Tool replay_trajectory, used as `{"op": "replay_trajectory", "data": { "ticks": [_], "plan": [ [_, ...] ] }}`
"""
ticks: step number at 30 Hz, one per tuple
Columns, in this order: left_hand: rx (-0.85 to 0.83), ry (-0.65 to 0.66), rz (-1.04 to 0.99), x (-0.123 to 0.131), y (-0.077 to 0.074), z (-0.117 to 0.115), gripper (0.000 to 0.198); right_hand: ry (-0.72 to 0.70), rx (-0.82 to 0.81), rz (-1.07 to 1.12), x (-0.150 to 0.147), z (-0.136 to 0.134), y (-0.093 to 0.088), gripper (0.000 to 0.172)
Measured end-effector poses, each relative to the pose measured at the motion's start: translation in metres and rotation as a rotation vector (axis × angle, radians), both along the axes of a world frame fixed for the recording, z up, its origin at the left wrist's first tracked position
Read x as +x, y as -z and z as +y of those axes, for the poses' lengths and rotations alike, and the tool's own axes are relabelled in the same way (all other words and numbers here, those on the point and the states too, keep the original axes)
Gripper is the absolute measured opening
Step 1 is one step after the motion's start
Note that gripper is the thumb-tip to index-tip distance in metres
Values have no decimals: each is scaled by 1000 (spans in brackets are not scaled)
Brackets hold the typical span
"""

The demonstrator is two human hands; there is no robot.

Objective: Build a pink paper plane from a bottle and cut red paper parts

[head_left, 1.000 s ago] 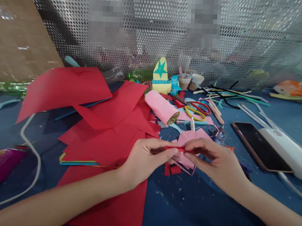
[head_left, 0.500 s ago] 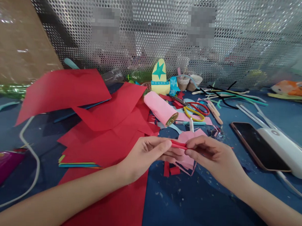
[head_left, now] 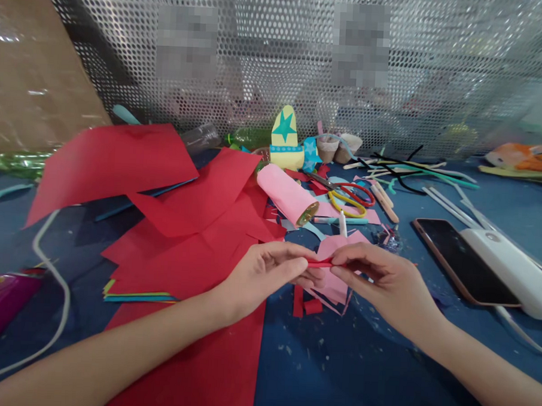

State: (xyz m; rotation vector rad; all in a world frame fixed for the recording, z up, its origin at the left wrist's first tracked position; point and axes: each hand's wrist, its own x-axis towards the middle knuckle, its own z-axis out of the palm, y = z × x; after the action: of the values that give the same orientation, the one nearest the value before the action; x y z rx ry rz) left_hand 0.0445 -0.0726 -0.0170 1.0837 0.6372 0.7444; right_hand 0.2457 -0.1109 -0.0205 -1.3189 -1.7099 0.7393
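Observation:
A narrow folded strip of red paper [head_left: 318, 264] is stretched between my two hands above the table. My left hand [head_left: 268, 272] pinches its left end between thumb and fingers. The right end is held by the thumb and fingertips of my right hand [head_left: 378, 273]. Under the hands lie pink paper scraps [head_left: 334, 283] and small red paper pieces [head_left: 312, 306]. Just beyond them rests a pink paper-covered tube [head_left: 286, 194]. Large red paper sheets [head_left: 183, 259] spread beneath and left of my left forearm.
Scissors [head_left: 349, 200] with red and yellow handles lie behind the hands. A phone [head_left: 463, 262] and a white power bank [head_left: 510, 270] are at the right. Farther back are a yellow paper model [head_left: 285, 159], small cups [head_left: 329, 149] and pipe cleaners [head_left: 407, 170]. A perforated metal panel [head_left: 277, 53] stands behind.
The red strip looks flatter and narrower between my fingers. Both hands stay nearly in place, with the left fingers shifted slightly. The view has moved a little.

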Motion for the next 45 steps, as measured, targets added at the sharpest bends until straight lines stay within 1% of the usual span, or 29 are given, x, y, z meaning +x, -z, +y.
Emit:
{"op": "replay_trajectory", "data": {
  "ticks": [3,7,11,15,16,18,19,23,25,28,30,32,34,37,39,40,41,43,45],
  "plan": [
    [87,-38,122,2,-1,-1,16,-23,-39,4,1,0,1,7],
    [169,-94,231,3,4,-3,15,-24,-41,-55,1,0,0,7],
    [189,-161,236,3,9,-5,13,2,-39,-106,-1,-3,-1,8],
    [224,-220,221,3,8,-7,11,11,-45,-8,-4,-7,-2,5],
    [235,-234,224,3,7,-8,10,3,-45,27,-4,-7,-2,7],
    [257,-258,244,3,5,-9,9,-23,-65,62,-4,-8,-3,19],
    [271,-266,259,3,5,-9,9,-31,-86,55,-3,-8,-3,22],
    [342,-291,305,3,4,-10,7,-48,-159,-23,-3,-6,-6,9],
    [301,-292,289,4,4,-9,7,-71,-188,-3,-4,-6,-8,10],
    [116,-238,195,6,4,-8,7,-82,-252,117,-8,-6,-8,9],
    [35,-190,129,7,6,-9,5,-66,-288,214,-11,-7,-7,8],
    [8,-165,87,8,8,-11,5,-48,-301,277,-14,-8,-4,9],
    [-2,-162,70,8,11,-14,7,-43,-301,276,-17,-9,0,9],
    [-22,-175,73,8,14,-15,7,-72,-294,166,-17,-9,-1,9],
    [-55,-192,77,8,16,-14,7,-89,-269,51,-11,-6,-8,10],
    [-77,-204,67,8,17,-13,8,-75,-242,-12,-5,-4,-14,12],
    [-99,-215,51,8,18,-11,10,-45,-211,-83,2,-3,-20,14],
    [-129,-218,16,8,19,-8,15,59,-136,-225,22,0,-32,19],
    [-137,-205,3,9,20,-6,19,162,-124,-433,45,-1,-39,23]
  ]
}}
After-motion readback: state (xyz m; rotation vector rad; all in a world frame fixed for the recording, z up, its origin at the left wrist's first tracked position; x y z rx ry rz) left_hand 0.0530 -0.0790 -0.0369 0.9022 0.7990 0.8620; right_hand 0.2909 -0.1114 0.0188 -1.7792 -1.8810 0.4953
